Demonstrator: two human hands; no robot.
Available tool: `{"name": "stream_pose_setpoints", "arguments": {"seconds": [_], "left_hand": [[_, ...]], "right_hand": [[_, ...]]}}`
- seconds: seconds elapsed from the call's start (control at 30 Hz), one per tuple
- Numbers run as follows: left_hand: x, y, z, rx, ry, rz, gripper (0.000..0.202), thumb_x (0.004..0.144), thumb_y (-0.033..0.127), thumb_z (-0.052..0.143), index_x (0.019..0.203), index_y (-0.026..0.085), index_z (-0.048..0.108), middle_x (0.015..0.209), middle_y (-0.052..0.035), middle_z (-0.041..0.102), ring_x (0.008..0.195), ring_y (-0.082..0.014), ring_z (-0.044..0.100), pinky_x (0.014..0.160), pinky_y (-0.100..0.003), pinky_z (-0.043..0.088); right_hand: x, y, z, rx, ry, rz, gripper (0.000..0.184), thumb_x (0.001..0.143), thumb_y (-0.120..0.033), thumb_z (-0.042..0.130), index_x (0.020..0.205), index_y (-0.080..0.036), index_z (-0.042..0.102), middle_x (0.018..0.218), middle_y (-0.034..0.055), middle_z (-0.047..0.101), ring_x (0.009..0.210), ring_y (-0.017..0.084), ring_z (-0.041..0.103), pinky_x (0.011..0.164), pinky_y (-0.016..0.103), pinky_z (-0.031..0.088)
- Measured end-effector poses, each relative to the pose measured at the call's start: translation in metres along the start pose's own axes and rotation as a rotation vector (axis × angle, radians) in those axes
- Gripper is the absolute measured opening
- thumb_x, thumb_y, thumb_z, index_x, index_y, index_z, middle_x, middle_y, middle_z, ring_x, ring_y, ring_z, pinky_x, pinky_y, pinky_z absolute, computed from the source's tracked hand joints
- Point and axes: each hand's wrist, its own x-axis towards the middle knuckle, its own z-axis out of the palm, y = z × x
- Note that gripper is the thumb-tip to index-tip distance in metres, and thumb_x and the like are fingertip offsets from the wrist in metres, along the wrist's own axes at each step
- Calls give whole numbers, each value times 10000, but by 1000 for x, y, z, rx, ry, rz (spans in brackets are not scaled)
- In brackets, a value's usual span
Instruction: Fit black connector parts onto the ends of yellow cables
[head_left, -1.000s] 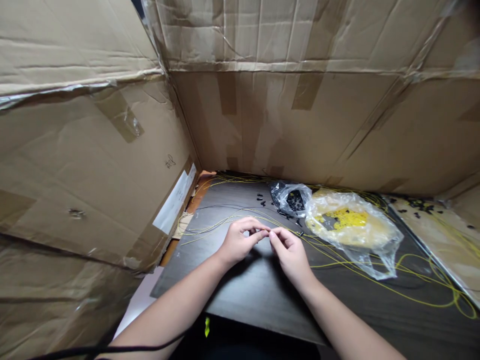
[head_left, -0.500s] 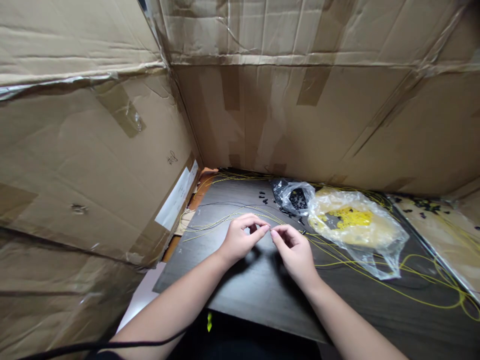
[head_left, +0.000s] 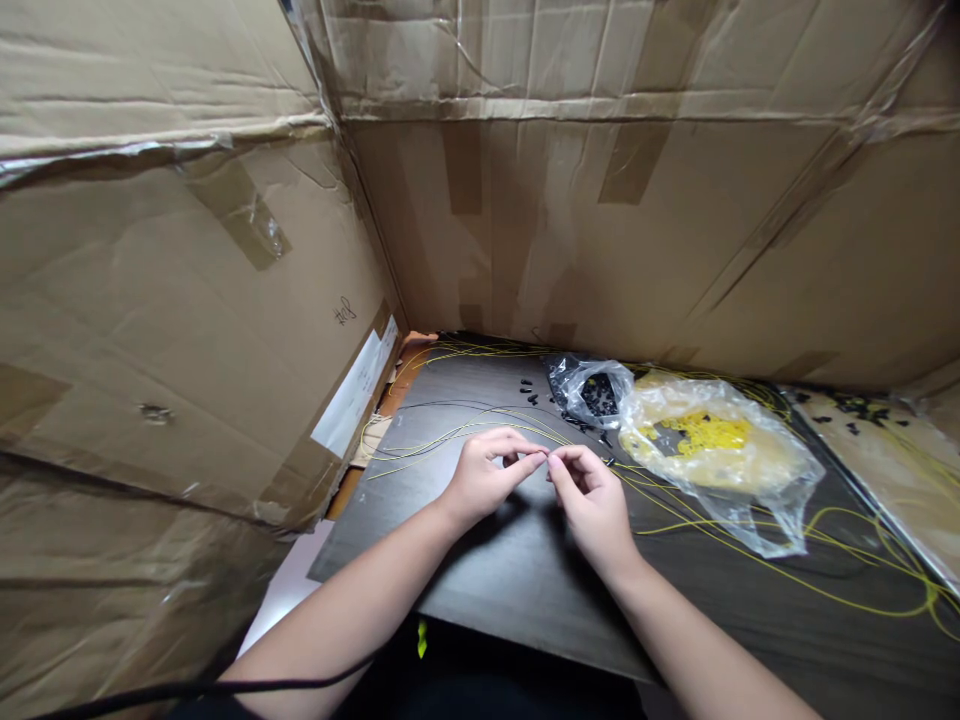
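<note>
Over the dark table (head_left: pixel 450 390), my left hand (head_left: pixel 491 475) and my right hand (head_left: pixel 589 490) meet fingertip to fingertip. Each pinches with thumb and forefinger; whatever lies between the tips is too small and hidden to make out. Just behind the fingers run thin yellow cords (head_left: pixel 431 440), stretching left and right across the tabletop. Small black plastic pieces (head_left: pixel 606 440) lie loose beyond my right hand. A clear plastic bag of black pieces (head_left: pixel 598 395) stands open behind them, and beside it a larger bag holds yellow pieces (head_left: pixel 712 435).
Tall cardboard walls (head_left: pixel 540 250) close off the back and the left side. At far right, a sheet-covered surface (head_left: pixel 870 450) carries more black pieces and cords. A looped yellow cord (head_left: pixel 855 608) hangs toward the right edge. A black cable (head_left: pixel 187 690) crosses my left forearm.
My two hands have drawn slightly closer at the fingertips, and the left thumb has slid forward toward the right fingers. The view has shifted a little; the bags and cords stay put.
</note>
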Motion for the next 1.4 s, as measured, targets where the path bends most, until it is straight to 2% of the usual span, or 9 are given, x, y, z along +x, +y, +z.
{"name": "stream_pose_setpoints", "arguments": {"seconds": [0.33,0.47,0.6,0.67,0.73,0.83,1.0,1.2,1.4], "left_hand": [[0,3,0,-8,-18,6,123,854,283,724,861,178,789,783,-45,700,650,-106,575,634,-234,472],[1,3,-1,-86,21,-39,156,871,309,705,844,161,749,875,-68,721,780,-140,633,679,-241,479],[2,-3,-2,-273,7,-215,226,880,373,695,910,150,709,972,-94,747,875,-168,670,775,-270,498],[3,-5,-3,-343,-13,-284,257,864,397,711,889,143,684,924,-89,754,846,-161,672,806,-277,496],[3,-5,-3,-392,-39,-311,281,845,413,729,857,140,661,863,-76,747,813,-152,668,811,-274,493],[3,-4,-3,-429,-100,-308,304,831,428,739,835,138,651,817,-62,729,783,-141,654,793,-265,485],[4,-2,-4,-475,-136,-357,342,797,454,762,834,136,642,754,-34,688,690,-111,600,698,-236,448],[6,0,-8,-529,-169,-464,397,753,477,787,847,126,626,706,-12,654,522,-54,420,539,-212,315],[6,1,-8,-533,-203,-482,404,731,480,794,832,125,630,679,-5,630,534,-63,435,538,-217,300]], "right_hand": [[0,1,1,-8,-31,-20,283,918,-452,625,889,-171,635,753,15,594,677,135,546,623,246,435],[4,4,-6,-122,-191,-26,322,950,-489,558,917,-177,633,699,-4,580,613,127,539,585,239,425],[25,3,-33,-329,-362,88,470,1007,-553,373,1033,-182,661,759,23,667,569,146,591,555,260,456],[47,0,-54,-574,-310,16,452,1017,-505,362,1027,-190,686,875,60,718,739,188,665,675,291,503],[75,-3,-75,-917,-255,-130,330,990,-412,457,1011,-206,715,1012,78,732,928,225,670,810,319,497],[119,1,-97,-1215,-244,-182,261,962,-288,508,1036,-201,743,1082,88,728,981,224,663,859,307,479],[158,23,-104,-1306,-323,-146,177,861,-249,656,985,-203,775,983,82,744,872,219,673,732,279,471],[154,27,-104,-1313,-320,-176,172,876,-277,629,964,-212,762,944,64,737,836,201,660,704,273,454],[149,9,-137,-1312,-203,-177,233,914,-264,530,1015,-175,720,1041,93,728,912,206,656,789,287,459]]}}
